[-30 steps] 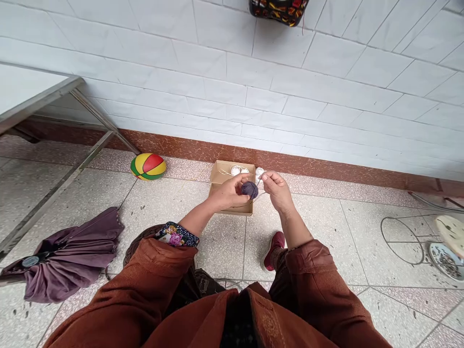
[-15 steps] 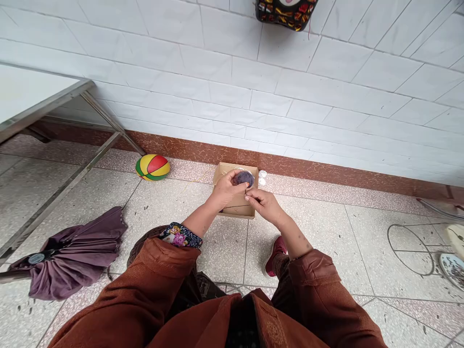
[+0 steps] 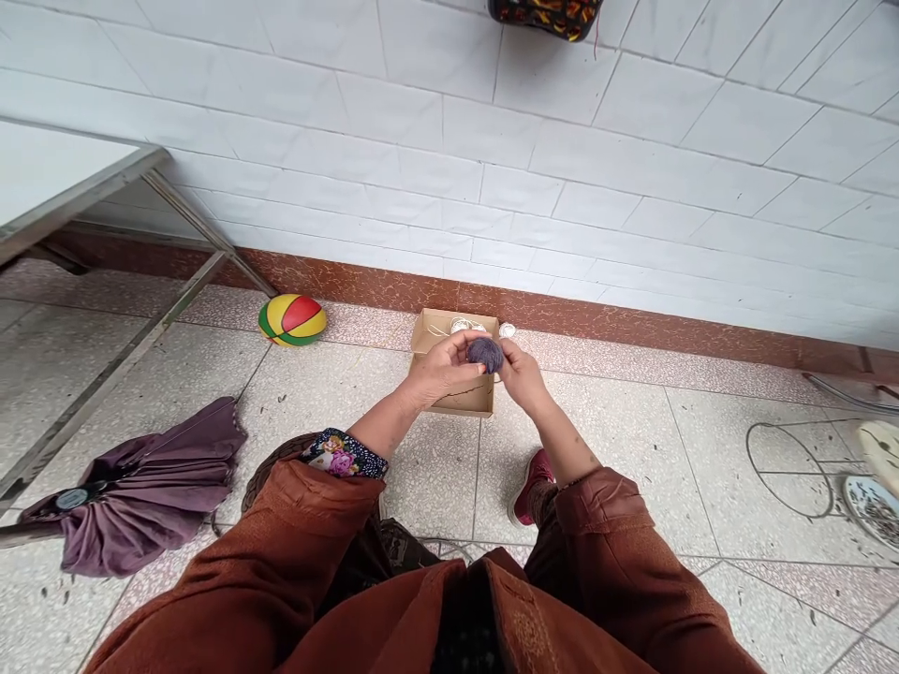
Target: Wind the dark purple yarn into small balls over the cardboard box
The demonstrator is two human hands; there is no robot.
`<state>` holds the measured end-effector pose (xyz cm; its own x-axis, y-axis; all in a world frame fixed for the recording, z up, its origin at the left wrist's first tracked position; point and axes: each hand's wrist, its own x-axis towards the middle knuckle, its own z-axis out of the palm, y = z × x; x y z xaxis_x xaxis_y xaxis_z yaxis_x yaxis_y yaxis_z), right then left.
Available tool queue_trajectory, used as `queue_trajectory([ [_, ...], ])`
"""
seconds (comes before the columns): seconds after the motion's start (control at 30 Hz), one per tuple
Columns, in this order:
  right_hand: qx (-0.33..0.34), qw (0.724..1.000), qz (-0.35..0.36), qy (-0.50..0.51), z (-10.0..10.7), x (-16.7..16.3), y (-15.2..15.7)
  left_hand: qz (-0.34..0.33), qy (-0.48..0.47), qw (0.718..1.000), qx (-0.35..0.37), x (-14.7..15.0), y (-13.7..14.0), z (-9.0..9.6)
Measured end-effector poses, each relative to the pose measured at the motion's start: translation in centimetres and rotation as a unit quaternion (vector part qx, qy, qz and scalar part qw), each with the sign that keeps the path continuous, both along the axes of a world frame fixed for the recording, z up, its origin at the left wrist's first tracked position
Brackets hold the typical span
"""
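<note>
Left hand holds yarn ball, right hand beside it.

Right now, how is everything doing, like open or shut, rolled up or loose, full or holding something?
Left hand: curled around the yarn ball
Right hand: fingers bent at the yarn ball's side; their grip is hidden
Yarn ball: wound up, held
Box: open, white yarn inside
Umbrella: loosely folded, not spread
Colorful ball: resting on the floor
Dish: holding small dark bits
</note>
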<state>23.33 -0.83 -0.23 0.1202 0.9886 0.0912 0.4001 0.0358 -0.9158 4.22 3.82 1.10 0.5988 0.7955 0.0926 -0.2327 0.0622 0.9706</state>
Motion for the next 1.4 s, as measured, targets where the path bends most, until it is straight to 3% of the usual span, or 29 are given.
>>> queue_trajectory([
  [0.2,0.022,0.989,0.141,-0.031,1.0,-1.7,-1.5,0.139,0.068,0.986,0.058,-0.2,1.6,-0.4],
  [0.3,0.049,0.987,0.154,0.004,2.4,-1.3,-2.0,0.169,0.122,0.973,0.094,-0.3,1.9,-0.8],
  [0.47,0.068,0.995,0.034,0.061,2.9,0.2,-1.0,0.042,0.15,0.983,0.095,-0.6,0.6,-0.2],
  [0.57,0.061,0.996,-0.021,0.057,1.9,0.4,0.3,-0.023,0.078,0.995,0.052,-0.6,-0.1,0.2],
  [0.63,0.046,0.998,-0.031,0.043,1.0,0.1,1.0,-0.03,0.022,0.999,0.019,-0.6,-0.2,0.3],
  [0.83,-0.017,0.999,0.026,-0.016,-0.5,-1.8,1.1,0.067,-0.025,0.997,-0.009,-0.8,0.9,-0.1],
  [0.97,0.0,0.991,0.132,-0.015,0.7,-2.5,-0.1,0.164,0.051,0.985,0.014,-1.3,1.8,-0.4],
  [1.03,0.009,0.984,0.175,0.017,1.8,-2.3,-0.7,0.18,0.097,0.978,0.044,-1.5,1.9,-0.5],
  [1.1,0.031,0.983,0.171,0.055,2.8,-1.8,-1.0,0.164,0.126,0.975,0.076,-1.7,1.8,-0.5],
  [1.23,0.076,0.991,0.069,0.084,3.4,-0.5,-0.7,0.069,0.15,0.981,0.099,-1.7,0.9,-0.5],
  [1.4,0.075,0.996,-0.009,0.04,1.9,0.3,0.4,-0.071,0.037,0.997,0.002,-1.3,0.1,-0.4],
])
